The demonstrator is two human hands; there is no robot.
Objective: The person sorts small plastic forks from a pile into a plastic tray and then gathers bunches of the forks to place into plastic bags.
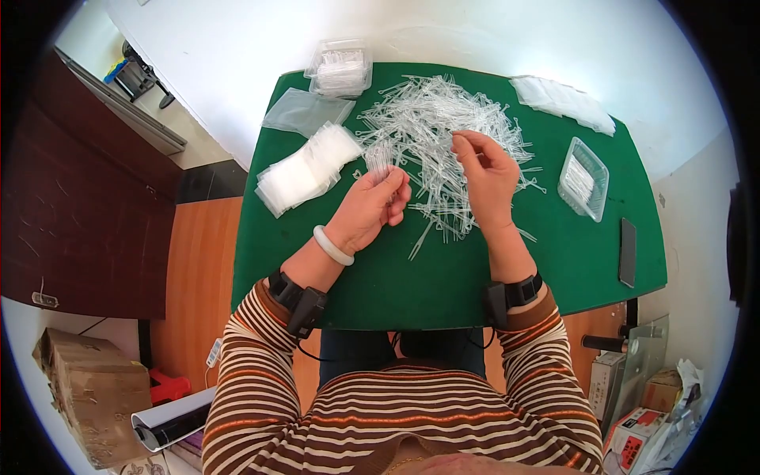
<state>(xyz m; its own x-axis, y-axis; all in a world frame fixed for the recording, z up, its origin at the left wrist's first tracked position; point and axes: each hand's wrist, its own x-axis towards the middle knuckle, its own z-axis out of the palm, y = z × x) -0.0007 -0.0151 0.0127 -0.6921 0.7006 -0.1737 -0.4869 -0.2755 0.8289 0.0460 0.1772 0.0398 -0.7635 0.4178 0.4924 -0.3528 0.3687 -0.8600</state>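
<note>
My left hand (372, 202) is closed round a small bunch of clear plastic sticks (379, 155), whose ends stick up above the fingers. Over the right part of a big loose pile of similar clear sticks (431, 119) is my right hand (487, 170). Its thumb and forefinger are pinched together, and what they hold, if anything, is too small to make out. Left of my left hand lies a fanned stack of translucent plastic bags (305, 170), with a flatter clear bag (305, 112) behind it.
A clear tub of sticks (340, 70) stands at the back left of the green table (380, 293). To the right are another clear tray with sticks (582, 180), a dark phone-like object (628, 252) and a row of white packets (564, 103) at the back edge.
</note>
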